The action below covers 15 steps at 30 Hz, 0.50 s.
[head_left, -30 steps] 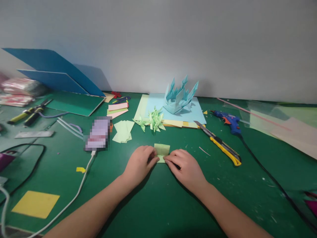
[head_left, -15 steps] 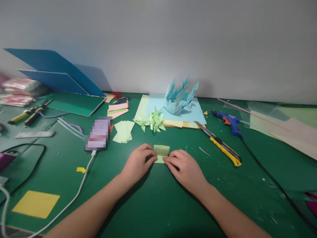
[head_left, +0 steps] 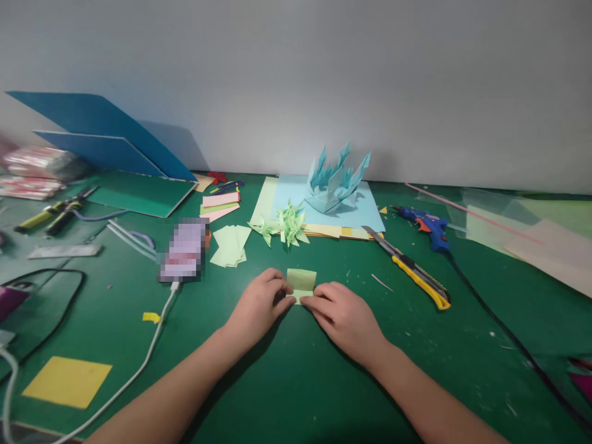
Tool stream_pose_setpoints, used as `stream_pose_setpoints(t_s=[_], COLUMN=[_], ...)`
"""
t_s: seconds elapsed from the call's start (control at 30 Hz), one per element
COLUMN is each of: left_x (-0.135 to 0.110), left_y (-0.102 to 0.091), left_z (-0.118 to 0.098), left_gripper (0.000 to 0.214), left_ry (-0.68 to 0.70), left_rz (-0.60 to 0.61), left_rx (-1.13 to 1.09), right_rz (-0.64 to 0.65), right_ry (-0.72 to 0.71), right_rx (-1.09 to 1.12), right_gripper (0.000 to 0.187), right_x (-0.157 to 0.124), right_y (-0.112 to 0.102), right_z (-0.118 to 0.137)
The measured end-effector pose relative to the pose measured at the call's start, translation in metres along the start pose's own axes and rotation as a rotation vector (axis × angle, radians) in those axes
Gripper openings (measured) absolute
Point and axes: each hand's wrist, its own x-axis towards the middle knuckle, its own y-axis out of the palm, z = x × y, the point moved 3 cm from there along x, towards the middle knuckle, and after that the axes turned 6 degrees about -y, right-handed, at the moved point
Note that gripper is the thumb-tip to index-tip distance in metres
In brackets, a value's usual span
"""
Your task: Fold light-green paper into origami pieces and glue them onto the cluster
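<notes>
Here the folded green paper (head_left: pixel 301 280) lies flat on the green tabletop (head_left: pixel 287 382), near the middle and just far of both hands. A crease runs across it, and its near strip is a paler green than the far part. The left hand (head_left: pixel 259 305) has its fingers curled in and nips the paper's near left corner between thumb and fingertips. The right hand (head_left: pixel 342 314) comes in from the right, fingers drawn together, and its fingertips pinch the near edge close beside the left hand's; the two hands almost meet there. Both forearms rest low over the tabletop.

Farther and to the left, a loose stack of pale green sheets (head_left: pixel 230 245) lies near a phone (head_left: pixel 184 250) whose white cable (head_left: pixel 148 351) runs toward the near left. Straight beyond the paper sit small green origami flowers (head_left: pixel 287 226), and behind them a blue origami piece (head_left: pixel 337 179) stands on a light blue sheet (head_left: pixel 365 213). To the right, a yellow utility knife (head_left: pixel 411 268) lies slantwise, with a blue glue gun (head_left: pixel 425 225) farther off and its black cord (head_left: pixel 509 333) trailing to the near right. Pink and green strips (head_left: pixel 221 203) lie far left of the flowers. Blue boards (head_left: pixel 102 135) lean against the wall at far left, pliers (head_left: pixel 50 213) lie just near of them, and a yellow square (head_left: pixel 67 381) rests at the near left.
</notes>
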Motion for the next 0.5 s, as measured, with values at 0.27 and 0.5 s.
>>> stream_pose_setpoints(t_s=[0.27,0.5], left_x=[0.000,0.000], left_y=[0.004,0.003], left_z=[0.003,0.001], left_gripper=[0.003,0.005], left_ry=[0.014,0.013], left_rz=[-0.008,0.006], left_rx=[0.005,-0.023], right_rz=[0.018,0.012], right_ry=[-0.070,-0.082], right_rx=[-0.018,-0.108], right_gripper=[0.030,0.046], right_x=[0.002,0.000], right_y=[-0.006,-0.012], right_z=[0.004,-0.005])
